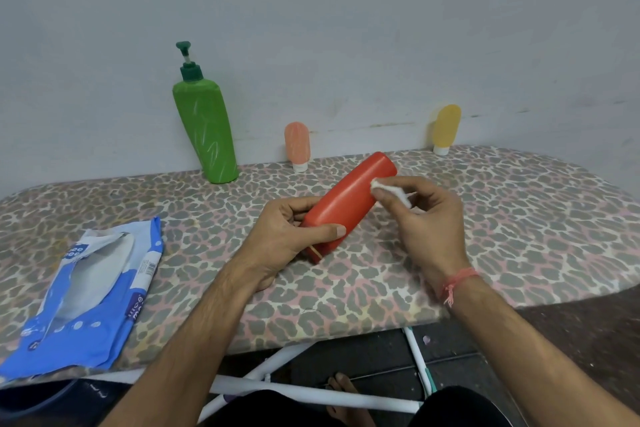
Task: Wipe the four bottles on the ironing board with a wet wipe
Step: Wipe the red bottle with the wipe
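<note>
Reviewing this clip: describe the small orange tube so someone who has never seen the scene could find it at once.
Start at the leopard-print ironing board and look along its far edge by the wall. Right of the tall green pump bottle stands the orange tube, upright on its white cap. It is pale orange and much shorter than the green bottle, while the similar tube far to the right is yellow.

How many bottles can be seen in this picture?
4: tall green pump bottle rear left, small pink tube bottle beside it, small yellow tube bottle rear right, red plastic bottle held in left hand.
</note>
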